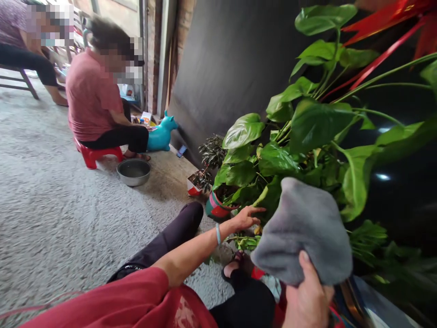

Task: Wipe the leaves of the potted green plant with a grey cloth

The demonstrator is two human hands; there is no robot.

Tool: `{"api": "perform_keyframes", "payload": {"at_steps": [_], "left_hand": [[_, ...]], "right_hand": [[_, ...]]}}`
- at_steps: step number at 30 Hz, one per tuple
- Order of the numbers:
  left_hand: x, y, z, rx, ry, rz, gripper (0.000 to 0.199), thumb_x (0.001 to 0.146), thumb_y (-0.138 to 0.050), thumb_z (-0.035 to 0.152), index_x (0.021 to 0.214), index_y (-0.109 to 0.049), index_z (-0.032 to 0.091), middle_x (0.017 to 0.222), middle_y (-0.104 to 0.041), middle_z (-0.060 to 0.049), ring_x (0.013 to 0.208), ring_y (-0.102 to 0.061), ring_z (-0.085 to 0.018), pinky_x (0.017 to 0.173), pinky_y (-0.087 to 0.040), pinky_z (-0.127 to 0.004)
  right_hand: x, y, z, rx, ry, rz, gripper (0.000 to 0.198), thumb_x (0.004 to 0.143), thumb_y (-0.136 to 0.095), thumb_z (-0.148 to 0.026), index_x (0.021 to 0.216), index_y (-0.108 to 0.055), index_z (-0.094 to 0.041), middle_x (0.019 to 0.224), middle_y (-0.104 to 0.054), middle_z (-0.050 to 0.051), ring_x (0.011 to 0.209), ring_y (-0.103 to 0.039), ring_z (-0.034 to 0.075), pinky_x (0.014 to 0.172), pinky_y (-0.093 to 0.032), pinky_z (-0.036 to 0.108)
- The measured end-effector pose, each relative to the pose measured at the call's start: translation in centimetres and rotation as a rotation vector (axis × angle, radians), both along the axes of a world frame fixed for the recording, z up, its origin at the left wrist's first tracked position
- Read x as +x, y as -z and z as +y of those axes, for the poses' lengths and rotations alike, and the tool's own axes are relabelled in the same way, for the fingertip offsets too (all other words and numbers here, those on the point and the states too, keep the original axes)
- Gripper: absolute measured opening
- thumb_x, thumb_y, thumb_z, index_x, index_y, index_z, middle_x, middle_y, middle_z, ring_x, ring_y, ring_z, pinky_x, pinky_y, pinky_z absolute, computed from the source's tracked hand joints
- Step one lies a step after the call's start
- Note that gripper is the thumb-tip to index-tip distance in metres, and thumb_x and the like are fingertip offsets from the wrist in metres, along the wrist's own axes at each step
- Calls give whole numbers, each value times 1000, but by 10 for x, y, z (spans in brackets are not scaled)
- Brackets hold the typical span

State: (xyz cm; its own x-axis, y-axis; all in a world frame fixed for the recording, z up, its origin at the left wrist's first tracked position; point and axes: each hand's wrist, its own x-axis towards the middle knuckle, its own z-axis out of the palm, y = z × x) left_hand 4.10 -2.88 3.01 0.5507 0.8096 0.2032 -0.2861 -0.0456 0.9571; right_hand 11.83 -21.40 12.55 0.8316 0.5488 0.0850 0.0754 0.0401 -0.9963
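Observation:
Low on the right, my right hand (309, 291) grips a grey cloth (307, 228), thumb laid over its lower edge. The cloth is spread out and hides part of the plant behind it. My left hand (246, 217), with a pale bangle at the wrist, reaches among the lower leaves of a big leafy plant (275, 157). Its fingers are stretched out and apart beside a green leaf; whether the fingertips touch it I cannot tell. The plant grows in a green and red pot (218, 207), just beyond that hand.
A smaller potted plant (211, 152) stands behind. On the left, a person (95, 95) sits on a red stool (94, 156) near a metal basin (134, 172) and a turquoise animal figure (160, 136). Another person sits farther back. A red ribbon (385, 20) hangs at upper right.

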Motion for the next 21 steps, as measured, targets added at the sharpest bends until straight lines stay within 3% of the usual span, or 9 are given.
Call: {"api": "perform_keyframes", "payload": {"at_steps": [4, 7, 9, 12, 15, 17, 21], "left_hand": [[-21, 6, -11, -163, 83, -173, 46, 77, -80, 31, 120, -77, 13, 104, -75, -9, 98, -67, -25, 92, -52, -34], [-43, 9, -8, -234, 62, -192, 55, 74, -84, 35, 125, -76, 14, 98, -75, -6, 90, -66, -20, 88, -51, -31], [-51, 9, -4, -272, 34, -180, 65, 73, -84, 34, 134, -73, 16, 96, -75, -5, 86, -65, -17, 87, -51, -31], [-50, 8, -5, -299, 51, -189, 71, 72, -82, 35, 139, -69, 17, 98, -75, -5, 88, -65, -17, 88, -52, -33], [-41, 4, -14, -304, 110, -220, 75, 69, -83, 34, 141, -68, 17, 98, -75, -5, 88, -67, -18, 89, -52, -34], [-39, 2, -18, -302, 149, -268, 72, 66, -85, 33, 135, -71, 16, 99, -76, -6, 87, -68, -19, 89, -52, -34], [-46, 5, -11, -280, 156, -327, 64, 58, -87, 27, 119, -76, 13, 97, -76, -6, 88, -68, -21, 86, -52, -32]], "right_hand": [[-13, 27, 15, -95, -59, 268, 82, 47, -92, -52, 117, -69, -16, 137, -68, 15, 129, -62, 38, 101, -59, 46], [-12, 42, 1, -143, -84, 440, 69, 49, -92, -55, 103, -71, -18, 122, -75, 14, 119, -68, 38, 90, -64, 47], [-8, 32, -5, -29, 12, 379, 65, 55, -91, -55, 105, -71, -18, 123, -74, 14, 117, -69, 38, 86, -65, 49], [-5, -4, 9, 151, 174, 146, 61, 61, -92, -49, 111, -72, -19, 132, -71, 11, 125, -65, 36, 94, -63, 47], [-15, -25, 42, 249, 153, 87, 72, 52, -94, -42, 115, -71, -18, 133, -71, 11, 123, -65, 35, 96, -61, 47], [-24, -15, 58, 209, 41, 153, 77, 45, -95, -41, 114, -72, -16, 126, -73, 12, 115, -69, 35, 90, -63, 48], [-18, 46, 40, -32, -56, 387, 67, 45, -96, -45, 101, -74, -17, 102, -78, 9, 98, -74, 32, 83, -64, 45]]}}
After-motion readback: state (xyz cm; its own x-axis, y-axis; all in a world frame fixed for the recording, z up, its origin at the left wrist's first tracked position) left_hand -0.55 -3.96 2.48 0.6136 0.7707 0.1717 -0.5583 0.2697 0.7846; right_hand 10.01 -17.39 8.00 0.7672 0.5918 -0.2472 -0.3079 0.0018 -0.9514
